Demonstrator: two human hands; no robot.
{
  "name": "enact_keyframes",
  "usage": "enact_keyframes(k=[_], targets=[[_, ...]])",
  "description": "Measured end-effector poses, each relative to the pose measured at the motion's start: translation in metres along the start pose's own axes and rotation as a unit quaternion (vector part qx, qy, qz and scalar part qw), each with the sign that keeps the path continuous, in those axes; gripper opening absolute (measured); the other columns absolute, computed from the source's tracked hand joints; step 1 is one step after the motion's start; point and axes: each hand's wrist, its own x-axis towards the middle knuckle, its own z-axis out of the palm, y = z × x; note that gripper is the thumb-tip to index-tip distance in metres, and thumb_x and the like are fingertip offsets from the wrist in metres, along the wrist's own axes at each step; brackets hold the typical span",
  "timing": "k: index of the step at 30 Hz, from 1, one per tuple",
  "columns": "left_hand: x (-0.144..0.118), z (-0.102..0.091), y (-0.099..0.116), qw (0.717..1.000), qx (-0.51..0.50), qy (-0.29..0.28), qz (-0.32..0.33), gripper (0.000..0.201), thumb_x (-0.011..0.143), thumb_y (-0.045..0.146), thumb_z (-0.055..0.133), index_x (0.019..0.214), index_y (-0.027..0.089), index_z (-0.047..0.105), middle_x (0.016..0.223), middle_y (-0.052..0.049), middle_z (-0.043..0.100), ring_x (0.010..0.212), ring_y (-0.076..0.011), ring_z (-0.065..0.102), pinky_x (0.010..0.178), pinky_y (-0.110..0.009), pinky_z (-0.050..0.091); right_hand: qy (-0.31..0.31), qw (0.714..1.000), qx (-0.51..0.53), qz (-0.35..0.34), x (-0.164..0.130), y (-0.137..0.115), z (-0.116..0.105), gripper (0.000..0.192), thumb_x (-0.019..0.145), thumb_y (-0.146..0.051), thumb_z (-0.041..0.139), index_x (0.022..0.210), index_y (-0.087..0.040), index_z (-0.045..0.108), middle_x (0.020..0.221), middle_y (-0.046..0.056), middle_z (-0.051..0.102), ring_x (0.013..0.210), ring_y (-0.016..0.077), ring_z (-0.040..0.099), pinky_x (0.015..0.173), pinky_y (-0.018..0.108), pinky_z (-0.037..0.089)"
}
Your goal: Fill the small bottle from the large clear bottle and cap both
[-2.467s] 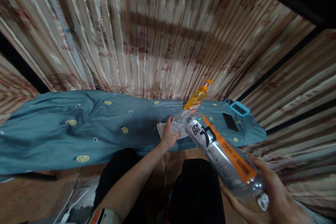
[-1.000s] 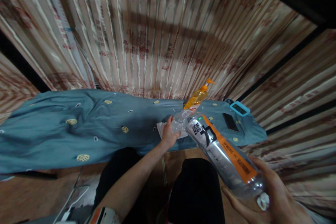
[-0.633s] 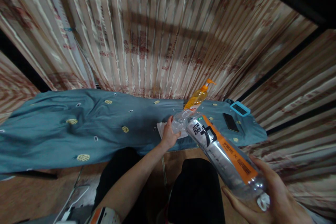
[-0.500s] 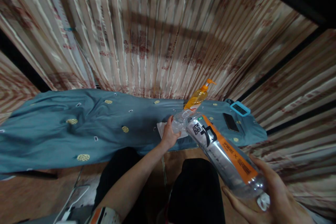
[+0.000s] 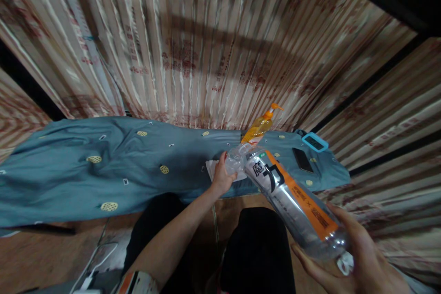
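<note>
While the right hand (image 5: 360, 250) grips the base of a tilted, clear large bottle (image 5: 292, 197) between thumb and fingers, the left hand (image 5: 221, 179) pinches a clear cup (image 5: 234, 160) at its neck, over the front edge of the bench (image 5: 182, 156); whether the two touch, I cannot tell. White paper (image 5: 211, 170) lies below the left hand. Beyond, a dark phone (image 5: 303, 160) rests towards the right end, a blue-framed device (image 5: 314, 142) near the back right corner, a yellow pump bottle (image 5: 258, 129) by the back edge.
</note>
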Motion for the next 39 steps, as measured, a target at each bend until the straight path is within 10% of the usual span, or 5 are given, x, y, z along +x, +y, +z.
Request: enact_keyframes(k=[39], targets=[[-0.0007, -0.0003, 0.0066, 1.000, 0.016, 0.003, 0.004, 0.087, 0.060, 0.009, 0.078, 0.140, 0.021, 0.046, 0.133, -0.012, 0.064, 0.122, -0.0305, 0.061, 0.115, -0.051, 0.043, 0.002, 1.000, 0.014, -0.018, 0.0042, 0.0012, -0.0041, 0.077, 0.096, -0.063, 0.050, 0.143, -0.003, 0.040, 0.113, 0.021, 0.068, 0.083, 0.0231, 0.075, 0.073, 0.030, 0.062]])
